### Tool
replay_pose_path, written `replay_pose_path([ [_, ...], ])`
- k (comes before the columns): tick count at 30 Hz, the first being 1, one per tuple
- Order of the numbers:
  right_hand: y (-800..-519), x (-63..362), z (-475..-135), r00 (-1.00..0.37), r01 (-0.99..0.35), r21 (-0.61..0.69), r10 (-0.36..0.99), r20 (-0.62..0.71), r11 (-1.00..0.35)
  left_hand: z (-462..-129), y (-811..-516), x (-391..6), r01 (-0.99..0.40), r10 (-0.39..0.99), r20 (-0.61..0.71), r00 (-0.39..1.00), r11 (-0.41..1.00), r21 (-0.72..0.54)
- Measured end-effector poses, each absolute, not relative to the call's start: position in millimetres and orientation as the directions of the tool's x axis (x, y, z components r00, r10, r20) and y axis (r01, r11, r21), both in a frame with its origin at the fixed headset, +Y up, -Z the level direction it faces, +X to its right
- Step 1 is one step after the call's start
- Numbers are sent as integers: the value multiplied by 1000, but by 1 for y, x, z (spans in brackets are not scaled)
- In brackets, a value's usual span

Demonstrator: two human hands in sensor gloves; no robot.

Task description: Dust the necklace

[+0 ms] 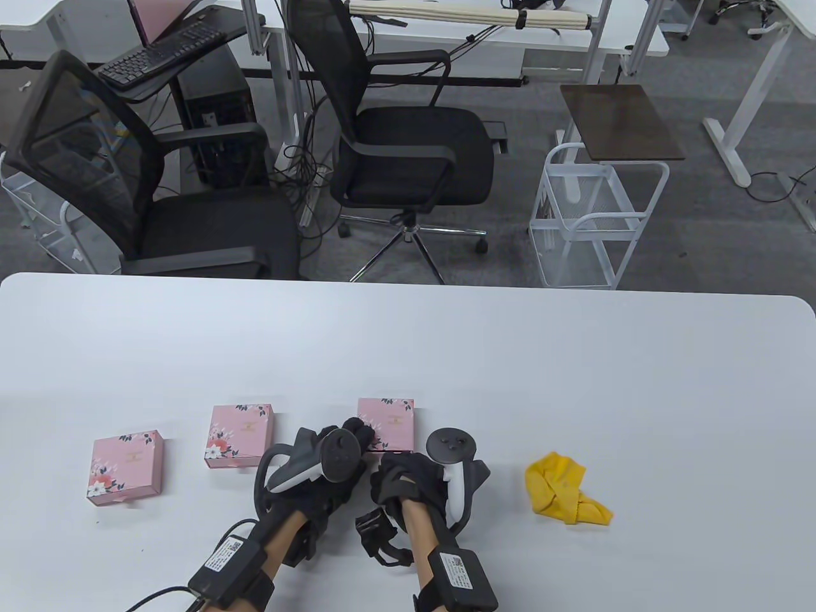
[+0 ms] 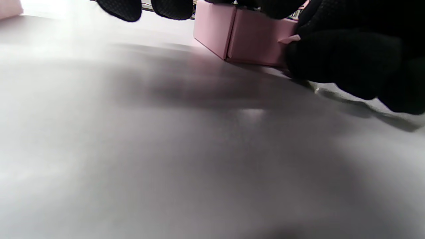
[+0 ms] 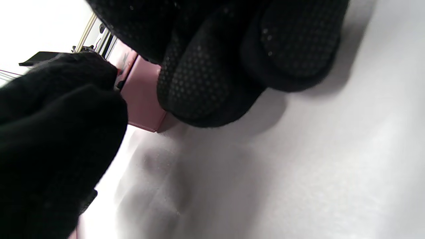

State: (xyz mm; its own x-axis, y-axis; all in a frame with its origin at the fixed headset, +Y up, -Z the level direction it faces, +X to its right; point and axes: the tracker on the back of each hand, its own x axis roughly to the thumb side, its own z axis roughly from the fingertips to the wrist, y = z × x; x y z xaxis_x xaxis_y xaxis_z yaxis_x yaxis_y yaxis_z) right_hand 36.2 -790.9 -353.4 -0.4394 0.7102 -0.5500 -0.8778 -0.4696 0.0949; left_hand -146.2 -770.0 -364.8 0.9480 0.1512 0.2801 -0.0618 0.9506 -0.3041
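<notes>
Two gloved hands reach in over the near edge of a white counter [image 1: 446,344], each with a tracker strapped to its back. Between them, just beyond their fingertips, lies a pink floral box [image 1: 387,423], the landmark for everything else. The left hand [image 1: 331,468] rests its fingers against the box's near left corner; in the left wrist view its fingertips lie over the top edge of the box, but whether they clasp it cannot be told. The right hand [image 1: 408,478] sits at the box's near edge, and in the left wrist view it appears to pinch a small pink tab [image 2: 289,39] sticking out of the box's side. No necklace shows; the box is closed. To the left of this box lies a second pink box [image 1: 240,436], and farther left a third pink box [image 1: 124,470], all well apart. To the right of the landmark box, beyond the right hand, a crumpled yellow cloth [image 1: 564,488] lies on the counter.
</notes>
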Motion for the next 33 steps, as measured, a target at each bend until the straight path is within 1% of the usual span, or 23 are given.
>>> replay_pose_path([
  [9, -789, 37, -334, -476, -861, 126, 697, -536, -492, -366, -770, -146, -67, 157, 274, 949, 948, -311],
  [23, -789, 42, -300, -488, -863, 173, 693, -530, -475, -366, -769, -145, -63, 154, 270, 951, 946, -317],
  [26, -790, 44, -293, -499, -860, 201, 685, -531, -470, -366, -769, -145, -61, 152, 269, 951, 946, -317],
  [29, -792, 46, -286, -483, -866, 181, 687, -542, -466, -366, -769, -145, -70, 161, 267, 950, 945, -319],
  [33, -791, 47, -278, -494, -862, 202, 681, -540, -466, -365, -769, -143, -53, 141, 270, 952, 950, -308],
])
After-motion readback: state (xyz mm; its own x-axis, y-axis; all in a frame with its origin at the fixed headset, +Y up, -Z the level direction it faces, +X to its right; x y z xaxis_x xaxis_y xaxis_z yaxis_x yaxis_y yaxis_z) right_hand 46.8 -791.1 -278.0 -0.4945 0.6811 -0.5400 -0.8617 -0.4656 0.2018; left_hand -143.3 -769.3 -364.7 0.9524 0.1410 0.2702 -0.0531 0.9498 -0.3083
